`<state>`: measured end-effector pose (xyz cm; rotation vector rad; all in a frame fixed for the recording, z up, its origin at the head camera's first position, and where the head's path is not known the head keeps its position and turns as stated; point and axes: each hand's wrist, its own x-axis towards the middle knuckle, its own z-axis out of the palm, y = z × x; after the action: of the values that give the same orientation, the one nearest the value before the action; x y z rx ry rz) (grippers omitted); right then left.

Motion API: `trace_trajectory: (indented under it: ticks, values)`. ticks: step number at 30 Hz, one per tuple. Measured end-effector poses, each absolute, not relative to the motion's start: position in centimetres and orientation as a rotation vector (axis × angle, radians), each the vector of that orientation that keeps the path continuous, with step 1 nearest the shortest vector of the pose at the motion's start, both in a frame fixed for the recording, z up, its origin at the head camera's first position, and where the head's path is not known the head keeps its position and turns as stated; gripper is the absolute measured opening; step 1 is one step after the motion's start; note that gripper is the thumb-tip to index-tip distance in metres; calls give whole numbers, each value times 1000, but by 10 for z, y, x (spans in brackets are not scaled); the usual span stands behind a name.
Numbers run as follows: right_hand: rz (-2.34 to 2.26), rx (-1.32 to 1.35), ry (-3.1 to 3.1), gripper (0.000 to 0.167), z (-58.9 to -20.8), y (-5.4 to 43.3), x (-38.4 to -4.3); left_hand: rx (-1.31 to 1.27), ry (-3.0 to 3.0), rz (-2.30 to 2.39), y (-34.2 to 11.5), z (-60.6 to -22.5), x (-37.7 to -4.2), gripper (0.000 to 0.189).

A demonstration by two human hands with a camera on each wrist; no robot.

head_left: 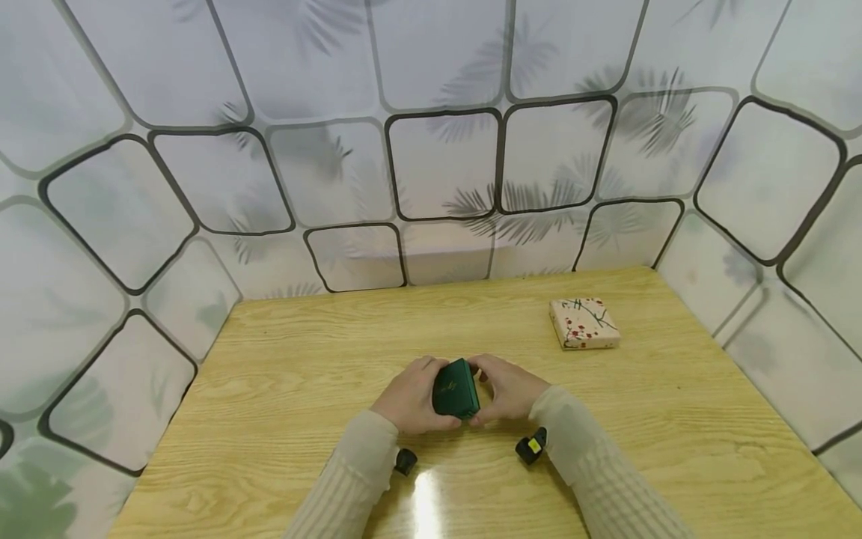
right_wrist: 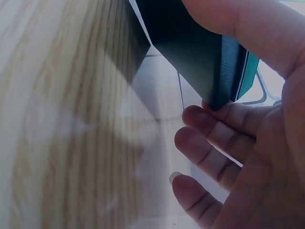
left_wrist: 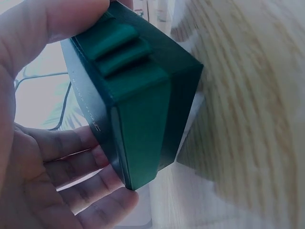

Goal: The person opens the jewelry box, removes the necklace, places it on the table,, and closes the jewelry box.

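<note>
A small dark green box with gold lettering on its lid is held tilted between both hands, just over the wooden table. On the side nearest the body, a folded green ribbon bow shows in the left wrist view. My left hand grips the box from the left, thumb at the near side and fingers round the far side. From the right, my right hand holds it between the thumb and the index finger. The other right fingers stay loosely bent beside it in the right wrist view.
A flat cream box printed with red blossoms and dark branches lies on the table at the back right. Patterned cloth walls rise at the back and both sides. Small black devices are strapped at the wrists.
</note>
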<state>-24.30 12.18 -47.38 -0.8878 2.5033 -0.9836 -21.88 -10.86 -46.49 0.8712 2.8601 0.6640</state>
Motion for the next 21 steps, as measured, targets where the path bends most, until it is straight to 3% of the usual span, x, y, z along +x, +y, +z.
trace_trajectory:
  ticks: [21]
  values:
    - [-946,-929,2480,85,-476,124,-244,869,2856,660,-108,-462,-217,91]
